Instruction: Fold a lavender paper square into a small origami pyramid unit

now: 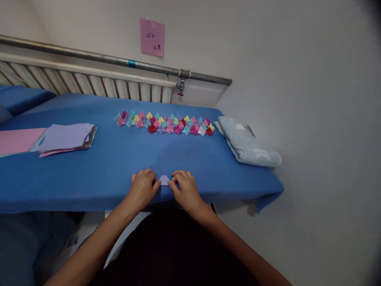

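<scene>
A small piece of folded lilac paper (164,180) lies near the front edge of the blue-covered table (119,159). My left hand (144,184) pinches its left corner between thumb and fingers. On the opposite side, my right hand (185,188) is closed on the right corner in the same way. The paper's peaked top shows between the two hands, while its outer corners are hidden by my fingertips. Beyond my hands, several folded paper pieces (169,129) in pink, teal, yellow, red and purple stand in close rows.
Stacked coloured paper sheets (67,137) lie at the left, beside larger pink sheets (20,140). A folded light-blue blanket (248,143) rests at the table's right end. Behind the table run a radiator (104,83) and a metal pipe (98,58). A pink note (152,37) hangs on the wall.
</scene>
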Demonstrator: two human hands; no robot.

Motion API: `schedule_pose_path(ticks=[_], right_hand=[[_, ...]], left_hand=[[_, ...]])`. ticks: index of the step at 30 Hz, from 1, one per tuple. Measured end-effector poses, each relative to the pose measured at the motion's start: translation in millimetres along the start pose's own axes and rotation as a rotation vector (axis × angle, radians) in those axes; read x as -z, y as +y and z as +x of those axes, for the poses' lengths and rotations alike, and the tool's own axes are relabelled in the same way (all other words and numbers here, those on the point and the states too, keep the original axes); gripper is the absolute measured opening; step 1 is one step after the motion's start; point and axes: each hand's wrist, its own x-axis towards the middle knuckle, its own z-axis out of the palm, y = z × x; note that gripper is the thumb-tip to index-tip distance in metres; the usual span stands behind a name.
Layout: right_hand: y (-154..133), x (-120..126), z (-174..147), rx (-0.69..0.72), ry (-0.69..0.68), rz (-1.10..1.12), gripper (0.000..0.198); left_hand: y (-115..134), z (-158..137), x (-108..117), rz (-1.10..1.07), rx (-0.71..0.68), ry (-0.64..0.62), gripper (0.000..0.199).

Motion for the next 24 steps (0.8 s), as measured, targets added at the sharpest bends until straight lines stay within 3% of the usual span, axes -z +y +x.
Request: schedule_pose_path(ticks=[11, 20, 22, 24], right_hand=[[-3, -1, 0, -0.014, -0.002, -0.046, 0.014], [2, 3, -1, -0.021, 0.009, -0.070, 0.014], [3, 3, -1, -0.017, 0.002, -0.082, 0.013], [5, 2, 0, -0.022, -0.014, -0.093, 0.012]], left_hand=[[0, -3, -8, 0.112, -0.037, 0.135, 0.026], [-12, -6, 13, 0.094, 0.023, -0.022, 0.021], [-12, -7, 12, 0.119, -0.025, 0.023, 0.017], [-10, -9, 8, 0.138, -0.161, 0.087, 0.009]])
